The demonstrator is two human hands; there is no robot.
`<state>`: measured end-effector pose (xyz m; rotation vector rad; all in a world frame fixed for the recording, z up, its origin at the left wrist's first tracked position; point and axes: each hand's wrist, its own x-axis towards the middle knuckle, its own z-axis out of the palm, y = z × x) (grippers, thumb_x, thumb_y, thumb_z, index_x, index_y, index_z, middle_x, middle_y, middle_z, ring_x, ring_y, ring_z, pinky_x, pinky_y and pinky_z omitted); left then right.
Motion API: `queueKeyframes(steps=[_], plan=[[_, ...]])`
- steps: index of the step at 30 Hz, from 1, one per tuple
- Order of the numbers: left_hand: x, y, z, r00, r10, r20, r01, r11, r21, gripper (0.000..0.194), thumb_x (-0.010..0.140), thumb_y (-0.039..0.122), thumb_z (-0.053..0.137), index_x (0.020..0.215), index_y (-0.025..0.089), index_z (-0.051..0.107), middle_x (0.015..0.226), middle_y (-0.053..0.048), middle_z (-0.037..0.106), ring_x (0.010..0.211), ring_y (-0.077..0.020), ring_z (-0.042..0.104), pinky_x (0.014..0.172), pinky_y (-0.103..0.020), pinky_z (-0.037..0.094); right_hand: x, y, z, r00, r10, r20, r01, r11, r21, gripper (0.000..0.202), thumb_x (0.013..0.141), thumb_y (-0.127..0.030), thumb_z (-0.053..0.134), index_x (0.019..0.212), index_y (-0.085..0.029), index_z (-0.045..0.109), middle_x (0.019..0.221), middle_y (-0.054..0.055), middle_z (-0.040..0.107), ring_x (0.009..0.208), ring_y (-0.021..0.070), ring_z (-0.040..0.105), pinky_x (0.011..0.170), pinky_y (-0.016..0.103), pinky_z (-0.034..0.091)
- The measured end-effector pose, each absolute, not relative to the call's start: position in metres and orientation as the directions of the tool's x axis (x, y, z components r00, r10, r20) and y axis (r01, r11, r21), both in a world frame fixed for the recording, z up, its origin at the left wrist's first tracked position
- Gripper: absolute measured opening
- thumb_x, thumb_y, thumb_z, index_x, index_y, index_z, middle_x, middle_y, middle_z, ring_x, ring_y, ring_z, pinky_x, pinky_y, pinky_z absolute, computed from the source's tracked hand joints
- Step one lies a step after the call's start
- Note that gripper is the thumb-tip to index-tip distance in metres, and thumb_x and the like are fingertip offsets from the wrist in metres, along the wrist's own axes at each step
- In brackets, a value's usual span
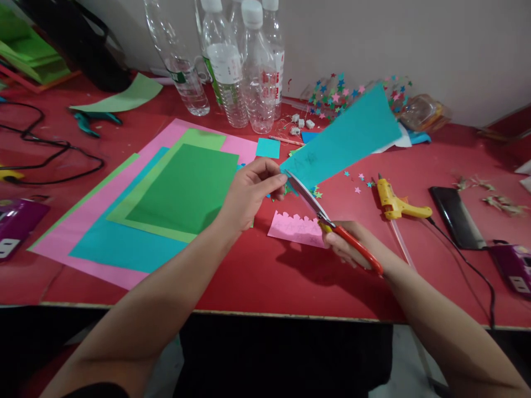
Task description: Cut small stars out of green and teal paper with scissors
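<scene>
The left hand [251, 190] pinched blue paper [348, 138] above the red table [257, 282]; the right hand [367, 239] gripped scissors [318, 211] beside it. Clear bottles [226, 72] stood behind; I couldn't tell what the tipped jar [425, 113] held.

Blue paper strip [352, 138]: raised, slanting up toward its wider far end, dark drawn marks near the lower-left end. Scissors [320, 214]: silver blades, red handles, mostly below the strip, tips at its lower-left end.

Scissors [324, 220] have shiny metal blades and smooth plastic handles; matt blue paper [352, 135], glossy clear plastic bottles [259, 72], smooth-looking counter [265, 284].
</scene>
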<state>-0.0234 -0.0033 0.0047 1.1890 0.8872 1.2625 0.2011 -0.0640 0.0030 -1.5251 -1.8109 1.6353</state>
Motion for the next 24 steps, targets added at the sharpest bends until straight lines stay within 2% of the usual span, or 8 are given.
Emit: queueKeyframes(steps=[4,9,12,20,24], plan=[[-0.0224,-0.0031,0.0026,0.16,0.984,0.078,-0.24,-0.038,0.97,0.014,0.072,0.017,0.067,0.064,0.017,0.055,0.056,0.004,0.059,0.051,-0.007,0.054,0.055,-0.022,0.045,0.2024,-0.0645,0.0042,-0.425,0.803,-0.418,0.496,-0.18,-0.85,0.043,0.082,-0.058,0.056,0.068,-0.02,0.043,0.047,-0.007,0.041,0.035,0.0066,0.038,0.037,0.02,0.029],[-0.0267,-0.0013,0.0068,0.055,0.985,0.166,-0.135,-0.157,0.978,0.01,0.069,0.014,0.07,0.069,0.018,0.06,0.059,0.004,0.057,0.053,-0.0071,0.054,0.055,-0.022,0.043,0.207,-0.0636,0.0069,-0.431,0.799,-0.419,0.536,-0.147,-0.831,0.043,0.083,-0.057,0.056,0.067,-0.019,0.043,0.049,-0.006,0.041,0.038,0.0075,0.041,0.038,0.02,0.032],[-0.0281,-0.0008,0.0078,0.051,0.981,0.187,-0.115,-0.18,0.977,0.01,0.072,0.015,0.068,0.066,0.018,0.06,0.058,0.004,0.056,0.052,-0.0072,0.052,0.054,-0.023,0.043,0.206,-0.0638,0.0061,-0.424,0.803,-0.42,0.533,-0.153,-0.832,0.044,0.082,-0.059,0.055,0.068,-0.019,0.043,0.049,-0.006,0.042,0.038,0.0072,0.041,0.038,0.02,0.032],[-0.0221,-0.0041,0.0019,0.091,0.982,0.165,-0.194,-0.145,0.97,0.015,0.073,0.016,0.066,0.063,0.018,0.056,0.057,0.003,0.056,0.055,-0.0072,0.053,0.057,-0.022,0.043,0.1984,-0.0673,0.0004,-0.42,0.814,-0.402,0.475,-0.18,-0.861,0.05,0.081,-0.067,0.051,0.071,-0.018,0.047,0.044,-0.008,0.041,0.034,0.0067,0.039,0.038,0.021,0.033],[-0.0241,-0.0035,0.0027,0.093,0.984,0.149,-0.173,-0.132,0.976,0.015,0.071,0.017,0.066,0.061,0.018,0.055,0.057,0.003,0.055,0.054,-0.0077,0.051,0.057,-0.023,0.042,0.1988,-0.0668,0.0033,-0.423,0.802,-0.422,0.489,-0.191,-0.851,0.046,0.081,-0.062,0.054,0.07,-0.019,0.047,0.044,-0.007,0.042,0.035,0.0065,0.038,0.037,0.02,0.031]])
